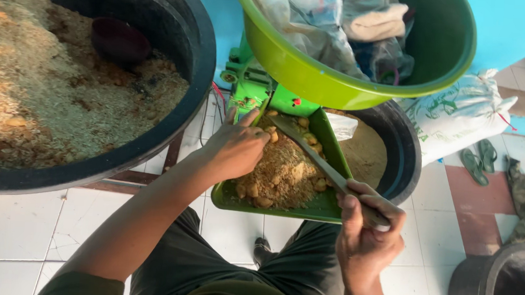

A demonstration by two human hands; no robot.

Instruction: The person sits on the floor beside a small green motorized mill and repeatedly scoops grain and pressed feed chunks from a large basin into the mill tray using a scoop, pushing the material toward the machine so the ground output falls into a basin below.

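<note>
A green machine (249,80) has a green feed tray (327,136) full of brown crumbly meal with yellowish lumps (285,173). My left hand (238,149) rests on the meal at the tray's left side, fingers bent down into it. My right hand (364,223) grips the handle of a long metal knife (311,153), whose blade lies slanted across the meal toward the machine. A green plastic basin (315,78) filled with plastic bags sits above the tray.
A big black tub (190,46) of pale meal, with a dark bowl (120,38) in it, stands at left. Another black tub (405,150) sits behind the tray. A white sack (459,114), green sandals (479,159) and a dark pot (500,286) lie at right on the tiled floor.
</note>
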